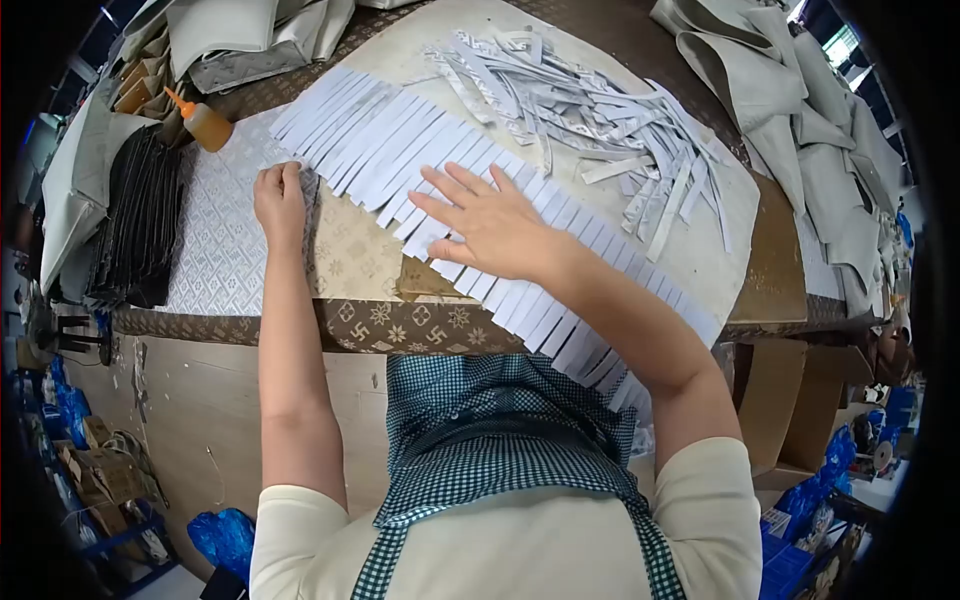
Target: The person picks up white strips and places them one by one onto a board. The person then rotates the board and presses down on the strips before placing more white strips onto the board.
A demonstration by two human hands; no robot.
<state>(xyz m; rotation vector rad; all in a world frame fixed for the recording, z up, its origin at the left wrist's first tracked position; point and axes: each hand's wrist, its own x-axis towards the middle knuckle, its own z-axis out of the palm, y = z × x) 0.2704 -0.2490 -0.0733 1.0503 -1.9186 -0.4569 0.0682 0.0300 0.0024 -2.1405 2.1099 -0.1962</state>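
Note:
A long row of white strips (350, 130) lies side by side, running diagonally from the upper left down over the table's front edge at the right. My right hand (490, 222) rests flat on the middle of this row, its fingers spread. At the row's left end, my left hand (280, 205) is closed, its fingertips pinched together by the edge of a grey patterned sheet (220, 240). Whatever is between those fingers is too small to make out. Behind the row lies a loose heap of patterned strips (590, 110).
An orange glue bottle (205, 125) lies tilted on the left. Beside it stands a stack of dark folded pieces (135, 215). Grey folded sheets (750, 90) are piled at the right, with more at the back left. An open cardboard box (790, 405) stands below the table's right side.

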